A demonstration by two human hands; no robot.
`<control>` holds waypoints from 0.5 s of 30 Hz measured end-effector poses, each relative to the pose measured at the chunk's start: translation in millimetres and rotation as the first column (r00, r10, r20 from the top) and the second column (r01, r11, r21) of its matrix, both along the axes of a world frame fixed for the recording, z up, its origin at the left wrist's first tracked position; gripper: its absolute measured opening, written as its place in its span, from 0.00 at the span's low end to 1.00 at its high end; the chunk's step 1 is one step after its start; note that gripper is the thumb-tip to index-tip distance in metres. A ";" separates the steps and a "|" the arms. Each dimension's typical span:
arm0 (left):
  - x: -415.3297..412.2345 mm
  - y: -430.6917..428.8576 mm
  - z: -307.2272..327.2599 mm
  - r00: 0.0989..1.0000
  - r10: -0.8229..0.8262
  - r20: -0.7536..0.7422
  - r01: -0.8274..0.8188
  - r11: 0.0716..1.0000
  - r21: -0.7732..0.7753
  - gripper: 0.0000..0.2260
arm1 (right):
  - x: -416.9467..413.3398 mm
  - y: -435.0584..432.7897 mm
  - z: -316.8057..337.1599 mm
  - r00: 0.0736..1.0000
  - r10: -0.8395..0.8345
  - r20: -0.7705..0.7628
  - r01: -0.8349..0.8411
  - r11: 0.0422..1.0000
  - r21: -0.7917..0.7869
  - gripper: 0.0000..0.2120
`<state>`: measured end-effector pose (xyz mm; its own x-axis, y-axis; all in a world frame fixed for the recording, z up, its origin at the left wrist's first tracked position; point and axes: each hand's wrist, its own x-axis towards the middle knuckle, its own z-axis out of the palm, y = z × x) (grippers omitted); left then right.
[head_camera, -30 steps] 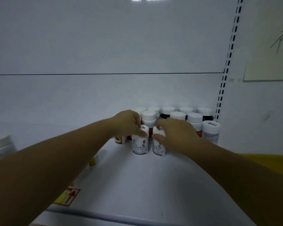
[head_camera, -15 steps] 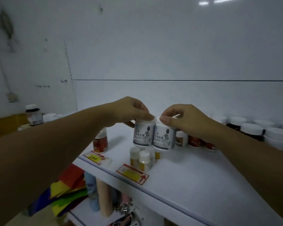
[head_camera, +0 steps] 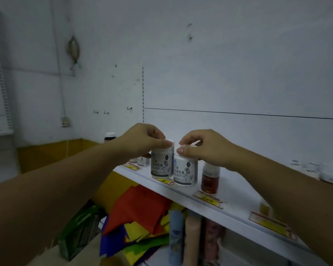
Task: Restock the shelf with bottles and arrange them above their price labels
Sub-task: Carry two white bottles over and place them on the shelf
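1. The left hand pinches the cap of one white bottle, fingers closed around its top, so the printed side faces out
2. The right hand grips a second white bottle the same way, from above
3. Both bottles touch side by side at the front edge of the shelf, over a yellow price label half hidden beneath them; I judge they are being lined up with it
4. Whether their bases rest on the shelf I cannot tell
5. A red bottle stands just beside them above its own label
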<state>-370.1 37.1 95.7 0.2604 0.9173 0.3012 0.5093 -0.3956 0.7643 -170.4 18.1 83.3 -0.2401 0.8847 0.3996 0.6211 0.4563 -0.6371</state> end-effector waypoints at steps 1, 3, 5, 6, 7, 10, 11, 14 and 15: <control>-14.9 2.4 -1.5 1.000 0.005 0.022 -0.005 1.000 0.005 0.13 | -14.4 4.2 -0.7 1.000 0.005 -0.008 -0.005 1.000 -0.006 0.11; -41.0 8.3 -6.2 0.999 0.014 0.033 -0.014 1.000 -0.007 0.13 | -39.9 12.7 -5.0 1.000 0.007 -0.029 -0.008 1.000 -0.029 0.12; -63.0 18.6 -12.4 1.000 0.015 0.025 -0.014 0.999 -0.030 0.13 | -61.2 23.3 -10.9 1.000 0.003 -0.026 -0.004 0.998 -0.066 0.14; -72.2 25.1 -16.0 1.000 0.012 0.026 -0.011 0.999 -0.044 0.13 | -70.1 29.2 -13.0 1.000 -0.002 -0.014 0.001 0.996 -0.085 0.15; -79.9 32.0 -19.5 1.000 0.009 0.028 -0.007 0.998 -0.060 0.13 | -77.9 35.1 -14.4 1.000 -0.007 -0.002 0.007 0.995 -0.099 0.16; -96.7 56.9 -32.1 1.000 -0.007 0.025 0.010 0.993 -0.121 0.13 | -95.7 59.3 -17.5 1.000 -0.029 0.006 0.030 0.994 -0.103 0.16; -100.4 65.5 -36.0 1.000 -0.007 0.027 0.011 0.991 -0.137 0.12 | -100.2 67.7 -18.6 0.999 -0.037 0.008 0.037 0.995 -0.097 0.16; -108.5 93.9 -40.5 0.999 0.008 0.032 -0.004 0.991 -0.137 0.11 | -109.6 93.5 -19.9 0.999 -0.035 0.032 0.037 0.998 -0.057 0.15; -110.3 103.0 -38.0 0.999 0.016 0.030 -0.013 0.993 -0.120 0.11 | -110.6 102.3 -17.8 0.999 -0.033 0.028 0.034 0.999 -0.041 0.14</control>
